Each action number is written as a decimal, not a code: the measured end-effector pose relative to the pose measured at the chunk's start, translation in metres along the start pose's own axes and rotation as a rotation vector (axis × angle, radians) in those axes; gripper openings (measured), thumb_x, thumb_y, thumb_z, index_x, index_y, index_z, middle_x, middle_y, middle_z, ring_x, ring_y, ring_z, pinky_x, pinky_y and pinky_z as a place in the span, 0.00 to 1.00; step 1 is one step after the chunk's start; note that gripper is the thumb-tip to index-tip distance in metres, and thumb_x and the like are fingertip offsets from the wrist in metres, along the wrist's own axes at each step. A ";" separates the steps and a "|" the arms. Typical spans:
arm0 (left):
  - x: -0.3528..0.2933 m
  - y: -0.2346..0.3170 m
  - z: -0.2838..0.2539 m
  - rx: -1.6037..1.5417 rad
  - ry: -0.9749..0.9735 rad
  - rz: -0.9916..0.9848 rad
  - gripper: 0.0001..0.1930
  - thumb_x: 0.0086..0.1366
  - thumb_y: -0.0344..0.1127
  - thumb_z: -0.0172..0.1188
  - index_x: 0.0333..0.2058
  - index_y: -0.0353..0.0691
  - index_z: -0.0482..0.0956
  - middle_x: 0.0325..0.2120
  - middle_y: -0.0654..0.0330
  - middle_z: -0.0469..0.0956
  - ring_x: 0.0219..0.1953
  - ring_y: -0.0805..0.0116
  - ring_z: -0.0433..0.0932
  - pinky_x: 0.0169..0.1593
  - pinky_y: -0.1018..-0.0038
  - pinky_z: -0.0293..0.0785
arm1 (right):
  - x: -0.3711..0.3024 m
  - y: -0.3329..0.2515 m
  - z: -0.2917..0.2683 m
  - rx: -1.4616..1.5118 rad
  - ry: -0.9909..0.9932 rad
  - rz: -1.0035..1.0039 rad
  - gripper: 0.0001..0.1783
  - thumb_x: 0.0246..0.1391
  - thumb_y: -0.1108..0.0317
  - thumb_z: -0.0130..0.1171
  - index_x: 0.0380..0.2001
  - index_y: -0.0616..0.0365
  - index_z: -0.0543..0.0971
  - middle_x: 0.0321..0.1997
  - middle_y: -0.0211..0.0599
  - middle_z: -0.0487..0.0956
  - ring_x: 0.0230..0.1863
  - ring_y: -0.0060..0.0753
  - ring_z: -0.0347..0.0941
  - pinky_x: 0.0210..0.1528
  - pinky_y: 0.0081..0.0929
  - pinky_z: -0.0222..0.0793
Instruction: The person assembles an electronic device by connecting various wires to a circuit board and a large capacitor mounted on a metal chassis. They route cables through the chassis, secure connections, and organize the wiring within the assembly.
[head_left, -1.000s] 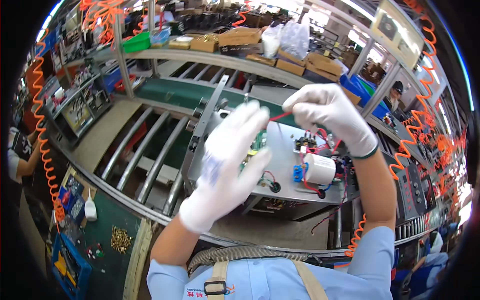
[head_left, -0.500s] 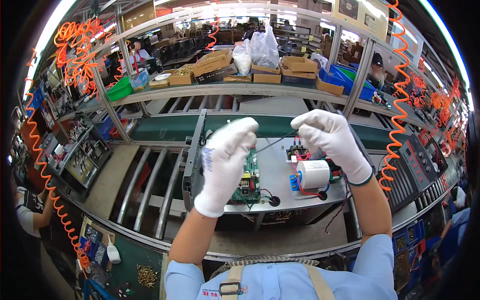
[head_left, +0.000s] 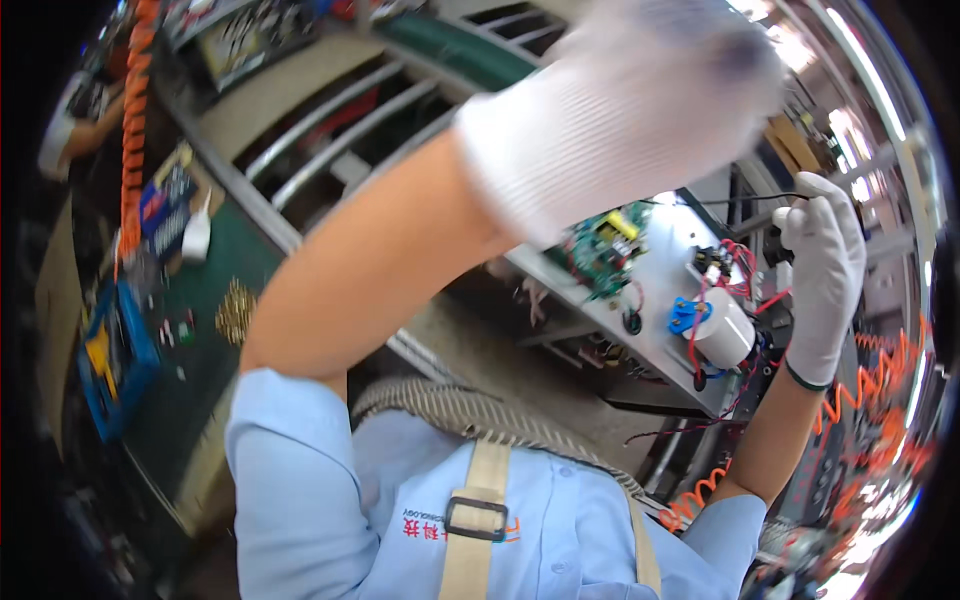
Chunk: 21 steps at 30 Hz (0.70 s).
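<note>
My left hand (head_left: pixel 640 110), in a white knit glove, is raised large and blurred at the top; its fingers cannot be made out. Farther right, my right hand (head_left: pixel 828 270), gloved too, pinches a thin black cable (head_left: pixel 745 199) that runs leftward behind the left glove. Below the hands lies a metal chassis (head_left: pixel 672 240). It carries a green circuit board (head_left: pixel 603 262), a white cylindrical part (head_left: pixel 727 337) with a blue block (head_left: pixel 685 316), and red wires. My left glove covers part of the chassis.
A green bench (head_left: pixel 200 370) at left bears a pile of brass-coloured hardware (head_left: pixel 236 312), a white squeeze bottle (head_left: pixel 197 232) and a blue tray (head_left: pixel 115 400). Conveyor rollers (head_left: pixel 345 117) run beyond. Orange coiled hoses (head_left: pixel 133 140) hang at left and right.
The view has swung, so the chassis appears tilted and farther right. My left hand has come up close to the camera. My right hand still pinches the cable.
</note>
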<state>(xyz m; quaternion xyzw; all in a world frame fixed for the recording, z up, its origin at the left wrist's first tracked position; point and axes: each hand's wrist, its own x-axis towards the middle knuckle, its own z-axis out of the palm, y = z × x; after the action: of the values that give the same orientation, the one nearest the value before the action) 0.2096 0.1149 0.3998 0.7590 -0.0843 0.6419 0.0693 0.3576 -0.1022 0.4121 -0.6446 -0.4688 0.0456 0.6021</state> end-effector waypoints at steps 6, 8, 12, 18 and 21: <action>-0.026 0.018 -0.003 0.032 0.087 -0.072 0.09 0.59 0.32 0.61 0.38 0.40 0.83 0.26 0.57 0.81 0.27 0.59 0.81 0.33 0.69 0.77 | 0.005 0.011 0.065 -0.084 -0.117 -0.032 0.10 0.65 0.69 0.52 0.42 0.64 0.79 0.32 0.28 0.78 0.32 0.13 0.69 0.36 0.15 0.64; -0.035 0.019 0.000 0.025 0.113 -0.077 0.08 0.59 0.32 0.61 0.37 0.40 0.83 0.26 0.57 0.81 0.27 0.58 0.80 0.33 0.68 0.77 | 0.001 0.018 0.084 -0.132 0.003 -0.040 0.10 0.63 0.69 0.53 0.39 0.64 0.79 0.30 0.29 0.78 0.30 0.14 0.69 0.34 0.15 0.64; -0.048 0.027 -0.001 -0.012 0.184 -0.090 0.07 0.59 0.33 0.61 0.35 0.41 0.82 0.26 0.57 0.80 0.27 0.57 0.80 0.33 0.66 0.77 | 0.009 0.024 0.073 -0.274 -0.104 -0.177 0.10 0.63 0.66 0.56 0.37 0.65 0.79 0.25 0.31 0.77 0.28 0.17 0.72 0.33 0.15 0.65; -0.080 0.024 -0.013 -0.006 0.320 -0.069 0.05 0.58 0.33 0.60 0.32 0.41 0.81 0.25 0.57 0.78 0.28 0.54 0.79 0.34 0.63 0.77 | 0.007 0.016 0.110 -0.029 -0.131 -0.117 0.13 0.65 0.65 0.53 0.42 0.65 0.78 0.35 0.35 0.80 0.36 0.20 0.76 0.39 0.19 0.69; -0.134 0.020 -0.014 -0.102 0.477 -0.095 0.04 0.57 0.34 0.60 0.30 0.42 0.80 0.25 0.57 0.77 0.28 0.53 0.78 0.34 0.62 0.77 | 0.011 0.029 0.091 0.066 -0.236 -0.076 0.17 0.68 0.65 0.50 0.50 0.70 0.75 0.37 0.31 0.76 0.36 0.20 0.69 0.43 0.21 0.66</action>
<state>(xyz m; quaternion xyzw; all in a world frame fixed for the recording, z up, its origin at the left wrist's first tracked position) 0.1697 0.1037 0.2697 0.5845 -0.0620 0.7939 0.1554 0.3228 -0.0234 0.3697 -0.5962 -0.5587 0.1136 0.5653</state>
